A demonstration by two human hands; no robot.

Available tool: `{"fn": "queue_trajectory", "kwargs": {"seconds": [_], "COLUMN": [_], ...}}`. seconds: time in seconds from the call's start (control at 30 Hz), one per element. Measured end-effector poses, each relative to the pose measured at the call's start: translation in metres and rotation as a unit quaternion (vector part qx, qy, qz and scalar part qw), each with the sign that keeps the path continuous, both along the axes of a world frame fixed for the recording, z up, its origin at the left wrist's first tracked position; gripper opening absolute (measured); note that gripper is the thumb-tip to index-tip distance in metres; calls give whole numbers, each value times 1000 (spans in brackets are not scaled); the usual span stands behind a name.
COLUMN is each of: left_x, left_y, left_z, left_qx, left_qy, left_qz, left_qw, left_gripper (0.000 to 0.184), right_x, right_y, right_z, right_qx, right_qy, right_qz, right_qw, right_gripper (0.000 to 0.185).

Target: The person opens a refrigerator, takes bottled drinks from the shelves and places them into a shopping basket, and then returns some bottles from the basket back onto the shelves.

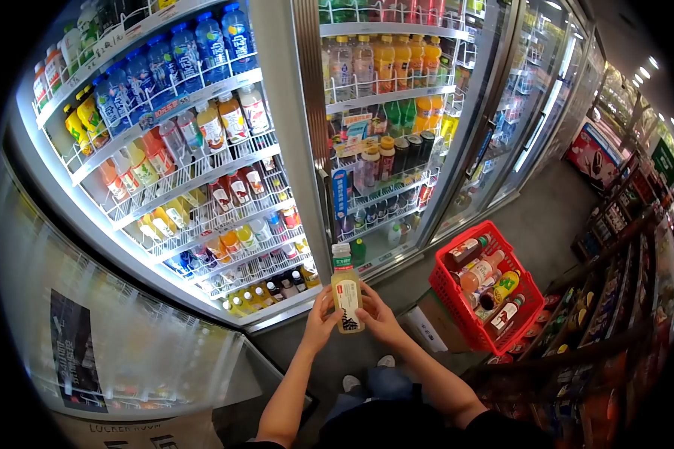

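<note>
A bottle of pale yellow drink [347, 298] with a white cap and a green neck label is held upright between my two hands. My left hand [322, 318] grips its left side, and my right hand [380, 318] holds the right side with the thumb on the front. Just beyond the bottle stand the lit fridge shelves [195, 176], lined with rows of bottles. Several bottles lie in a red basket [445, 288] to the right of my hands.
An open glass door [150, 329] fogs the lower left. Closed fridge doors [494, 127] run off to the right. A cardboard box [432, 323] sits beside the basket. Dark shelves with goods [603, 322] fill the right side. My shoes [350, 383] show below.
</note>
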State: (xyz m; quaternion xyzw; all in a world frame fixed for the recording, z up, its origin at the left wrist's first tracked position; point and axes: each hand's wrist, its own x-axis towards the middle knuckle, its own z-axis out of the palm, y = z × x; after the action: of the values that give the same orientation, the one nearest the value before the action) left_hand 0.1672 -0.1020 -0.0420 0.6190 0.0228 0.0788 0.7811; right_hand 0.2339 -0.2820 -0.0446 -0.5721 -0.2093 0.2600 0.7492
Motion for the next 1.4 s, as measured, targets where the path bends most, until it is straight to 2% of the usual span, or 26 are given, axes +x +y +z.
{"fn": "queue_trajectory", "kwargs": {"seconds": [0.33, 0.43, 0.57, 0.7, 0.73, 0.9, 0.97, 1.03, 1.13, 1.23, 1.27, 1.3, 1.37, 1.4], "left_x": [45, 63, 73, 79, 83, 98, 99, 100, 101, 98, 99, 100, 103, 106], "left_y": [-92, -127, -180, -220, -229, -278, -297, -318, -345, -363, -370, -377, -386, -392], "left_z": [13, 10, 10, 17, 19, 8, 10, 10, 5, -5, -7, -10, -19, -25], "left_qx": [-41, -47, -63, -55, -54, -35, -41, -37, -33, -22, -20, -19, 0, 2], "left_qy": [20, 28, 22, 27, 28, 15, 24, 22, 31, 65, 82, 82, 96, 99], "left_qz": [-108, -148, -188, -209, -222, -253, -266, -269, -278, -292, -286, -296, -301, -301], "left_qw": [993, 988, 980, 976, 973, 967, 963, 962, 960, 954, 954, 951, 949, 949], "left_gripper": [69, 70, 70, 69, 69, 68, 68, 69, 68, 66, 65, 65, 60, 57], "right_x": [2, -4, -6, -4, -5, -3, -4, -6, -11, -14, -21, -22, -22, -27], "right_y": [-100, -135, -188, -229, -238, -289, -306, -323, -351, -369, -371, -377, -382, -386], "right_z": [18, 34, 25, 11, 17, 6, 8, 9, 9, -18, -6, -23, -20, -19], "right_qx": [-76, -56, -103, -52, -83, -87, -70, -39, -141, -117, -109, -159, -126, -145], "right_qy": [-43, -19, -59, -60, -75, -75, -104, -83, -116, -99, -53, -109, -75, -63], "right_qz": [-137, -181, -229, -254, -274, -300, -321, -332, -356, -378, -383, -392, -408, -432], "right_qw": [987, 982, 966, 964, 955, 947, 939, 939, 916, 913, 916, 899, 901, 888], "right_gripper": [68, 68, 69, 69, 70, 69, 69, 69, 68, 68, 68, 67, 66, 66]}}
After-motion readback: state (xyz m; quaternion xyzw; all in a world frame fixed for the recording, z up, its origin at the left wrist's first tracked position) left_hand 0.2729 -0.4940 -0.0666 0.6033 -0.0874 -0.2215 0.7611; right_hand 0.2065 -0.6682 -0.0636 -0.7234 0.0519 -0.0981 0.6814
